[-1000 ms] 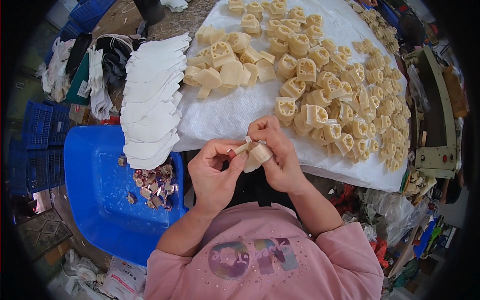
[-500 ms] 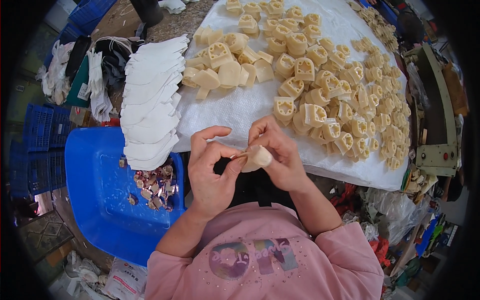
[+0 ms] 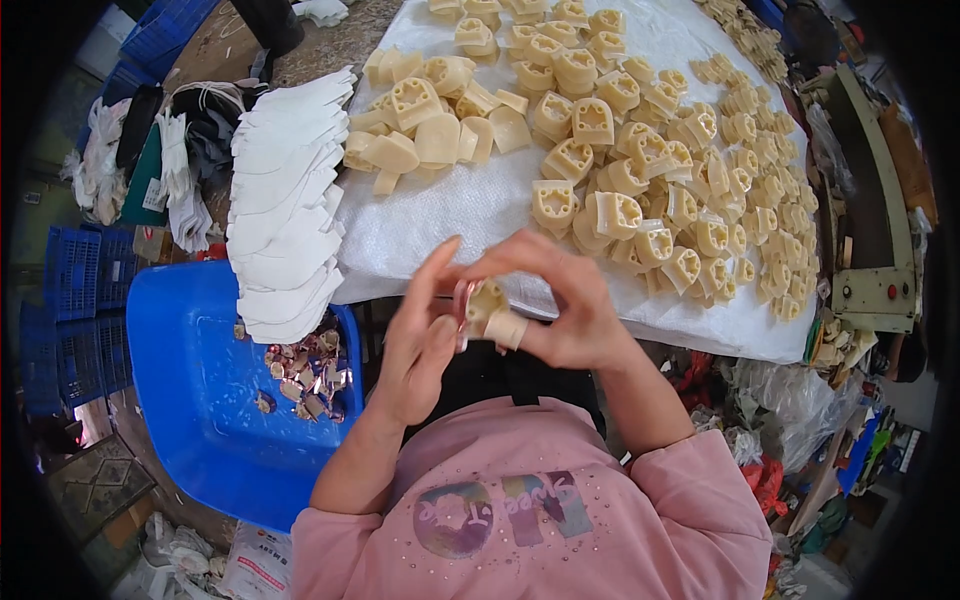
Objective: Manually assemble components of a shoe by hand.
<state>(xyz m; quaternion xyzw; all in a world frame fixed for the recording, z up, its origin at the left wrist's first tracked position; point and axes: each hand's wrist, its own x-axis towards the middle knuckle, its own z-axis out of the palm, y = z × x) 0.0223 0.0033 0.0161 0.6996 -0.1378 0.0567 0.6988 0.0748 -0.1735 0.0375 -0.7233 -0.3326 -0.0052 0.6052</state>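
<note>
My two hands meet in front of my body at the table's near edge. Between them is a small cream moulded piece, apparently a shoe heel (image 3: 507,329), its hollow face with holes partly showing. A shiny pinkish rim (image 3: 462,300) runs along its left side; whether it is a separate piece cannot be made out. My left hand (image 3: 415,350) presses that side with the thumb, fingers upright. My right hand (image 3: 575,305) arches over the top, its thumb against the heel's right end. My fingers hide much of the heel.
Many similar cream heels (image 3: 593,122) cover the white sheet (image 3: 400,225) on the table. Overlapping white cut pieces (image 3: 285,200) hang over its left edge. Below them, a blue tub (image 3: 190,400) holds shiny reddish pieces (image 3: 310,375). A green-grey machine (image 3: 870,210) stands at the right.
The heel has turned, so its hollow face and the pinkish rim now show. My right fingers have moved over its top, and my left fingers have straightened. The view has shifted slightly.
</note>
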